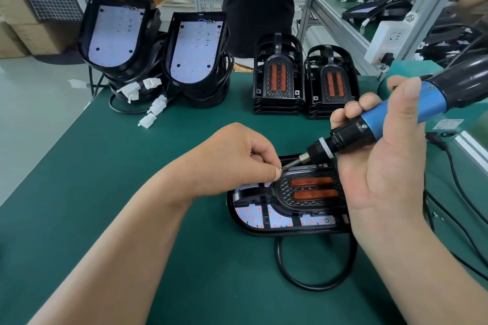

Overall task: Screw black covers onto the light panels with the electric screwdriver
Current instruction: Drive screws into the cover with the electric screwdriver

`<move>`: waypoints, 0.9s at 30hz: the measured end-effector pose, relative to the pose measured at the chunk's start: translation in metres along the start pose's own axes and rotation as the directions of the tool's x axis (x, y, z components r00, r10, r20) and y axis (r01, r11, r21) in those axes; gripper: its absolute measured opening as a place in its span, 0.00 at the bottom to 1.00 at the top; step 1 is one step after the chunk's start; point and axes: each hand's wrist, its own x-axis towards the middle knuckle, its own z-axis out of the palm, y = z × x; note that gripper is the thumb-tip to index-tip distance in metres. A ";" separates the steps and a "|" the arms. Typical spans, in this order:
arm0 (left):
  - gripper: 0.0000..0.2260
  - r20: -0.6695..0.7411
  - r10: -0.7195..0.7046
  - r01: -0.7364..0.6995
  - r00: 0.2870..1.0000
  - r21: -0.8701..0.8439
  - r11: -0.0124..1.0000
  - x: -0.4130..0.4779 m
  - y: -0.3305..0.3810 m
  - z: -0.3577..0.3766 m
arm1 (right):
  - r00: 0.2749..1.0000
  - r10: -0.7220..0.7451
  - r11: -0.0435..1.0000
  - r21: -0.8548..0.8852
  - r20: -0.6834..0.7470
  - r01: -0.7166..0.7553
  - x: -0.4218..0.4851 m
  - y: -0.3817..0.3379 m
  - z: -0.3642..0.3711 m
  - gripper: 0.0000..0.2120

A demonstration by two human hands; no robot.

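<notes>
A light panel lies flat on the green mat in front of me, with a black cover bearing two orange reflectors set on top of it. My right hand grips the blue and black electric screwdriver, tilted so its bit points down and left over the cover's far left corner. My left hand pinches a small screw at the tip of the bit. The panel's black cable loops toward me.
Two stacks of bare light panels with white connectors lean at the back left. Two stacks of black covers stand behind the work. A person in black stands across the table. A power strip and cables lie at the right.
</notes>
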 end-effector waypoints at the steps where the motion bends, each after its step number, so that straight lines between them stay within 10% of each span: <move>1: 0.06 -0.003 0.001 -0.001 1.000 0.007 1.000 0.000 0.000 0.000 | 0.999 -0.043 0.999 0.005 -0.025 0.043 0.003 0.004 -0.004 0.14; 27: 0.12 0.003 -0.171 0.168 0.985 0.182 0.969 0.003 -0.018 -0.017 | 0.932 0.050 0.975 -0.219 0.359 0.032 -0.010 0.002 0.003 0.05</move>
